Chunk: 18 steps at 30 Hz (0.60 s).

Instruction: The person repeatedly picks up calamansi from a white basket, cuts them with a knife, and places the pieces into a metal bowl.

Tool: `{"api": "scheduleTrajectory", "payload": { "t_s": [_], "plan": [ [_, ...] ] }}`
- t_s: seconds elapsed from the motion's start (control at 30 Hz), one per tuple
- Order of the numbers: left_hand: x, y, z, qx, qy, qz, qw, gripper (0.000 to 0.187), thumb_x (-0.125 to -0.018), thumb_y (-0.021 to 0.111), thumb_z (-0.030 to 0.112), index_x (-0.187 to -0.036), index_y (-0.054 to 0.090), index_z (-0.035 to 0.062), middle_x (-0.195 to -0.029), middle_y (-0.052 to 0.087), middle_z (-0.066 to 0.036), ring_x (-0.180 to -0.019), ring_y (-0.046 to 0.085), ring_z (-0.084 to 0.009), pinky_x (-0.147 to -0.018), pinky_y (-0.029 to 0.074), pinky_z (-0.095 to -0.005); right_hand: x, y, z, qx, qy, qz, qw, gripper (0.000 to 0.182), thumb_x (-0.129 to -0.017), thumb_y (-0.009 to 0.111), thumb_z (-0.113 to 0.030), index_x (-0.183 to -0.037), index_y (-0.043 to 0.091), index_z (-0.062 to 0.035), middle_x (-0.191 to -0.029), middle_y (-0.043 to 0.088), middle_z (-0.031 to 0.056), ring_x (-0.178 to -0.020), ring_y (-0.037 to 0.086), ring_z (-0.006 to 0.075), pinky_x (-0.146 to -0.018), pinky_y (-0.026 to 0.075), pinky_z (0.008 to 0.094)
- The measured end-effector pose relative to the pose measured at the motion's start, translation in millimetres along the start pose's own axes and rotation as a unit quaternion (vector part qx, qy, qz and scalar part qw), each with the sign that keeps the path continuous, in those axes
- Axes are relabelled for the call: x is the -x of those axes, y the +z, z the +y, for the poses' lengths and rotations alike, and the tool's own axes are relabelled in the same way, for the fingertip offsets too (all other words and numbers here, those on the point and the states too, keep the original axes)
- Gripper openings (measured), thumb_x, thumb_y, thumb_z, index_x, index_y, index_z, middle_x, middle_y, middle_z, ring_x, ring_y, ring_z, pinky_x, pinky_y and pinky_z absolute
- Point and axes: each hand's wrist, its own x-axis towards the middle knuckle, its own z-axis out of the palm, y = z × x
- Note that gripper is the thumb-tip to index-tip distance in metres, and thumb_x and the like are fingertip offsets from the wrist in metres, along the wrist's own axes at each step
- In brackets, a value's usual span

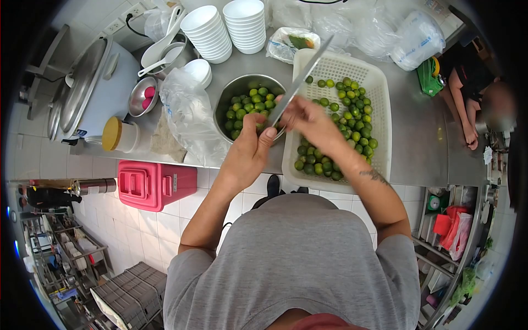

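A long-bladed knife (301, 80) slants up and to the right, its lower end between the thumb and index finger of my left hand (248, 153), which is closed on it. My right hand (309, 122) is beside the blade with its fingers curled; what they hold, if anything, is hidden. Below the hands, a round steel bowl (224, 98) holds many green limes (248, 104). Directly to its right, a white perforated plastic basket (379, 82) carries more loose limes (355, 113). My right forearm crosses over this basket.
Stacked white bowls (208, 34) stand at the back. A clear plastic bag (190, 113), a yellow-lidded tub (113, 133) and a small metal bowl (137, 98) with pink items are on the left. A pink bin (157, 186) stands on the floor. Another person's arm (465, 113) rests at right.
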Motion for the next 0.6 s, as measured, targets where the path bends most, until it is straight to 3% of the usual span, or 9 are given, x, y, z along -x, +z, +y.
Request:
{"api": "scheduleTrajectory", "payload": {
  "t_s": [0.03,0.1,0.2,0.3,0.4,0.47,0.5,0.57,0.6],
  "plan": [
    [0.6,-1.9,0.7,-0.007,-0.015,0.008,1.0,0.047,-0.103,0.041,0.039,-0.122,0.037,-0.0029,-0.099,0.062,-0.027,-0.096,0.063,-0.0415,-0.085,0.048,-0.042,-10.0,-14.6,7.1,0.056,-0.023,0.029,0.998,0.022,-0.094,0.061,-0.014,-0.111,0.062,0.0001,-0.099,0.064,0.0032,-0.085,0.059,0.0109,-0.077,0.049,0.0268],
    [3.6,-4.2,-0.7,-0.019,-0.039,0.025,0.999,0.046,-0.103,0.041,0.039,-0.122,0.038,-0.0033,-0.099,0.062,-0.027,-0.096,0.062,-0.0418,-0.086,0.047,-0.0421,-35.5,-57.2,29.5,0.239,-0.046,0.059,0.968,0.021,-0.089,0.065,-0.011,-0.108,0.063,-0.0019,-0.103,0.065,0.0066,-0.086,0.062,0.0172,-0.076,0.051,0.0308],
    [4.1,-6.6,-7.2,-0.035,-0.05,0.045,0.997,0.046,-0.103,0.042,0.037,-0.125,0.04,-0.0035,-0.106,0.06,-0.03,-0.1,0.061,-0.0427,-0.089,0.046,-0.0431,-54.6,-92.3,72.1,0.454,-0.094,0.063,0.884,0.023,-0.082,0.068,-0.007,-0.104,0.064,-0.003,-0.101,0.065,0.0117,-0.089,0.064,0.0254,-0.077,0.051,0.0352],
    [6.7,-6.3,-12.5,-0.04,-0.041,0.044,0.997,0.047,-0.103,0.042,0.036,-0.129,0.041,-0.0032,-0.115,0.057,-0.031,-0.107,0.058,-0.0434,-0.092,0.044,-0.0437,-49.9,-93.3,79.9,0.602,-0.084,-0.042,0.793,0.023,-0.081,0.069,-0.009,-0.104,0.065,-0.0036,-0.105,0.066,0.0147,-0.105,0.057,0.0339,-0.089,0.047,0.0433],
    [8.4,-7.0,-11.2,-0.023,-0.032,0.024,0.999,0.049,-0.103,0.041,0.035,-0.133,0.04,-0.0029,-0.122,0.053,-0.032,-0.112,0.055,-0.0436,-0.095,0.043,-0.0437,-48.0,-86.8,73.8,0.595,-0.07,-0.033,0.8,0.026,-0.083,0.069,-0.01,-0.108,0.065,-0.002,-0.105,0.066,0.0119,-0.1,0.061,0.027,-0.085,0.05,0.0385],
    [11.5,-6.7,-5.3,-0.006,-0.048,0.004,0.999,0.049,-0.103,0.041,0.035,-0.135,0.039,-0.003,-0.126,0.052,-0.032,-0.115,0.054,-0.0436,-0.096,0.042,-0.0434,-41.6,-83.5,54.5,0.277,0.025,-0.02,0.96,0.028,-0.086,0.069,-0.011,-0.111,0.064,-0.0003,-0.103,0.065,0.0096,-0.096,0.062,0.0215,-0.081,0.051,0.0343],
    [13.4,-6.9,-2.3,-0.006,-0.044,-0.006,0.999,0.05,-0.103,0.041,0.035,-0.136,0.038,-0.0026,-0.127,0.051,-0.032,-0.115,0.054,-0.0434,-0.097,0.042,-0.0432,-36.2,-78.3,44.2,0.099,0.074,-0.015,0.992,0.029,-0.087,0.069,-0.012,-0.113,0.064,0.0005,-0.103,0.065,0.0085,-0.094,0.063,0.0188,-0.079,0.052,0.0322],
    [15.8,-4.9,2.5,-0.003,-0.034,-0.027,0.999,0.051,-0.103,0.041,0.036,-0.138,0.037,-0.0018,-0.13,0.05,-0.032,-0.117,0.053,-0.0432,-0.098,0.042,-0.0428,-21.4,-69.6,21.5,-0.091,0.079,-0.012,0.993,0.03,-0.09,0.067,-0.011,-0.116,0.062,0.0018,-0.099,0.064,0.0068,-0.09,0.063,0.0149,-0.077,0.052,0.0288],
    [17.1,-1.5,0.0,-0.015,-0.017,-0.025,0.999,0.051,-0.103,0.04,0.038,-0.138,0.037,0.0003,-0.123,0.053,-0.028,-0.112,0.055,-0.0382,-0.096,0.042,-0.0409,-14.0,-66.1,14.1,-0.185,0.079,-0.009,0.98,0.03,-0.092,0.066,-0.011,-0.118,0.061,0.0024,-0.098,0.064,0.0059,-0.088,0.062,0.013,-0.075,0.051,0.027]
  ]
}}
